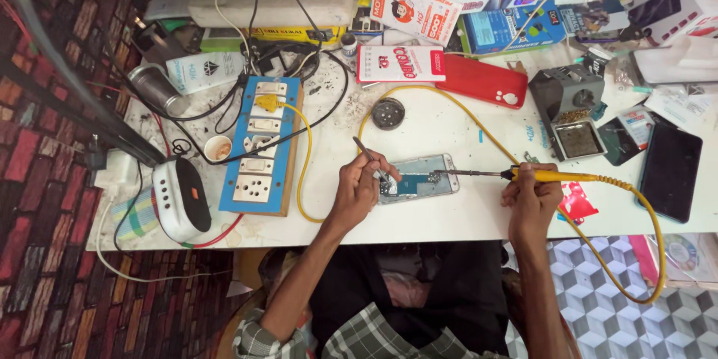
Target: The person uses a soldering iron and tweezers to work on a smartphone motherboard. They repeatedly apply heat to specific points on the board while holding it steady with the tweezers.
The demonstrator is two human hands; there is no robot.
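The opened phone [417, 177] lies flat on the white table [449, 217], near its front edge. Left hand [357, 188] is closed on thin tweezers [368, 154], tips at the phone's left end. Right hand [532, 196], right of the phone, grips the yellow soldering iron [550, 175]; its tip is touching the phone's inside. The blue socket board [259, 146] is left of the phone, the red case [482, 81] behind it.

Bright, even light falls on the white worktop [449, 209]; shadows are soft, focus sharp, and edges bend slightly.
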